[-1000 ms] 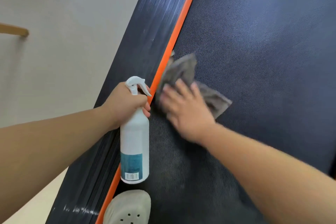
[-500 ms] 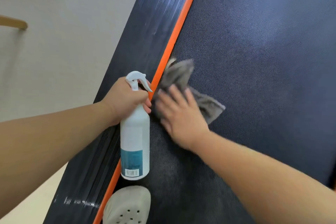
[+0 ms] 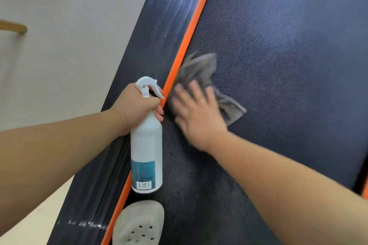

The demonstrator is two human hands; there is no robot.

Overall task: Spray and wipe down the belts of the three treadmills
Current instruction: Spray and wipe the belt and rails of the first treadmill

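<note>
Matt textured belt point(image 3: 278, 45), grey cloth point(image 3: 197, 69) (crumpled), plastic bottle point(image 3: 146, 145)

Right hand point(image 3: 199, 117) presses cloth point(image 3: 201, 71) on belt point(image 3: 278, 45); left hand point(image 3: 137, 105) grips spray bottle point(image 3: 146, 145).

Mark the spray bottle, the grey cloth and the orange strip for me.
spray bottle point(image 3: 146, 145), head view, white body above the label
grey cloth point(image 3: 196, 69), head view, bunched upper part
orange strip point(image 3: 196, 18), head view, upper stretch beside the belt

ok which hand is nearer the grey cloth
Right. The right hand presses flat on the cloth; the left hand grips the spray bottle just left of it.
</note>
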